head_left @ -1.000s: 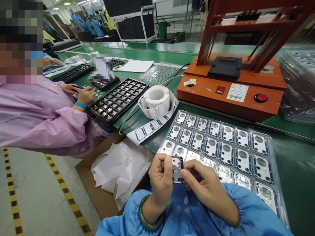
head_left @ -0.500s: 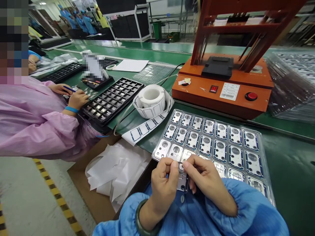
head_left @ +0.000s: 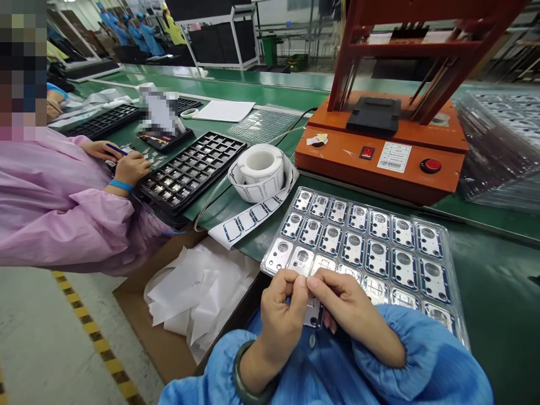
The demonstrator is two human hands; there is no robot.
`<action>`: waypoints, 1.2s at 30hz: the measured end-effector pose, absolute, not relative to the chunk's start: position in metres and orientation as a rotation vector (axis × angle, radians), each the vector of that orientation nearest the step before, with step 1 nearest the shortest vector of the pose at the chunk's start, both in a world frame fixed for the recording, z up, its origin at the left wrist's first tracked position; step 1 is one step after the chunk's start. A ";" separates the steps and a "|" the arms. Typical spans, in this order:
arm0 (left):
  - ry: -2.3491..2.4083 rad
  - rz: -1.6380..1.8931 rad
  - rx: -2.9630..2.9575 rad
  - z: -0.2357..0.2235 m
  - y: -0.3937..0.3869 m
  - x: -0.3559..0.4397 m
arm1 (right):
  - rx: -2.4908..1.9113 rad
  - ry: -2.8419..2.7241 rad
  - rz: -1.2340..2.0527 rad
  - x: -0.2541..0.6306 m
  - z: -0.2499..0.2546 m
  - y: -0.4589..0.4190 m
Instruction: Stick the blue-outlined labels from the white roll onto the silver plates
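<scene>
Here, both hands, left (head_left: 280,316) and right (head_left: 352,312), pinch a flat silvery plate (head_left: 313,315), dark-edged and black-spotted.

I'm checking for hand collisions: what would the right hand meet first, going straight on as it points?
Most likely the left hand, just ahead of the right hand; whether they touch is unclear.

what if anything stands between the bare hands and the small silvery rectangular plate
Nothing visible does: the bare left hand and bare right hand are both at the small, silvery, rectangular plate, their fingertips meeting over its upper part. What lies beneath those fingertips is hidden.
</scene>
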State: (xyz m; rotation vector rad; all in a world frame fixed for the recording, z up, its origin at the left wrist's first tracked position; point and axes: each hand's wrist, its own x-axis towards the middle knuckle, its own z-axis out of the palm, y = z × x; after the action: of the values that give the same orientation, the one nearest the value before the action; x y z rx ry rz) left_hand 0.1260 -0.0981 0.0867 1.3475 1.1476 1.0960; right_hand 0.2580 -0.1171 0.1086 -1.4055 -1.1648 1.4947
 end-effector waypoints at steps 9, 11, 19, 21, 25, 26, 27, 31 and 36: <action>1.082 1.149 1.348 0.094 -0.089 0.119 | -1.384 -1.164 1.478 0.252 0.110 -0.117; 1.035 1.114 1.329 0.096 -0.087 0.118 | -1.390 -1.214 1.450 0.252 0.109 -0.118; 1.049 0.990 1.225 0.100 -0.083 0.121 | -1.361 -1.406 1.395 0.251 0.106 -0.119; 1.066 1.005 1.230 0.099 -0.083 0.121 | -1.357 -1.431 1.398 0.251 0.106 -0.119; 1.059 1.025 1.231 0.095 -0.083 0.119 | -1.368 -1.475 1.383 0.251 0.106 -0.118; 1.049 1.027 1.222 0.094 -0.084 0.119 | -1.370 -1.481 1.377 0.251 0.106 -0.118; 1.040 1.029 1.216 0.094 -0.084 0.118 | -1.369 -1.488 1.372 0.251 0.106 -0.118; 1.045 1.058 1.232 0.096 -0.084 0.118 | -1.375 -1.514 1.341 0.251 0.104 -0.118; 1.050 1.107 1.226 0.094 -0.083 0.120 | -1.391 -1.567 1.284 0.252 0.104 -0.119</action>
State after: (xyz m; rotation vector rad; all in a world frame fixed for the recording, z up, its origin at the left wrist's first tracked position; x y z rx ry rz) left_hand 0.1196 -0.0833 0.0936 1.2258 1.0503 1.1067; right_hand 0.2517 -0.1193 0.1040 -1.3912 -1.5666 1.2844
